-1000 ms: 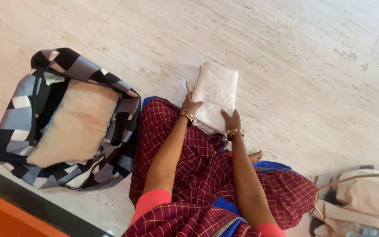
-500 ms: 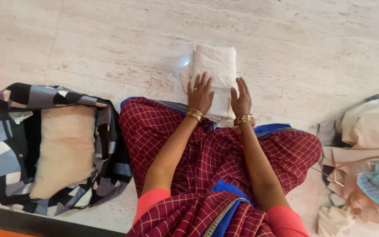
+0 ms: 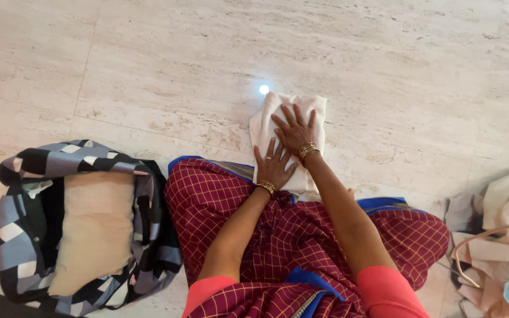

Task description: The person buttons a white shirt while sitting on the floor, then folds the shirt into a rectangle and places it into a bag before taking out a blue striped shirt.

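Note:
A folded cream cloth (image 3: 266, 126) lies on the marble floor just beyond my knees. My right hand (image 3: 295, 131) lies flat on its far half, fingers spread, gold bangles at the wrist. My left hand (image 3: 273, 166) presses flat on the near half, close to my lap, also with bangles. Neither hand grips the cloth; both rest palm down on it. I sit on the floor in a maroon checked garment with blue edging (image 3: 301, 229).
At my left stands an open checked bag in black, grey and white (image 3: 22, 194) with a beige folded cloth (image 3: 92, 227) inside. A heap of pale and striped clothes (image 3: 502, 235) lies at the right edge. A small bright spot of light (image 3: 264, 89) sits beyond the cloth.
My hands went from the near end of the cloth onto its top. My right hand slid to the far half and my left hand stayed near, both pressing flat.

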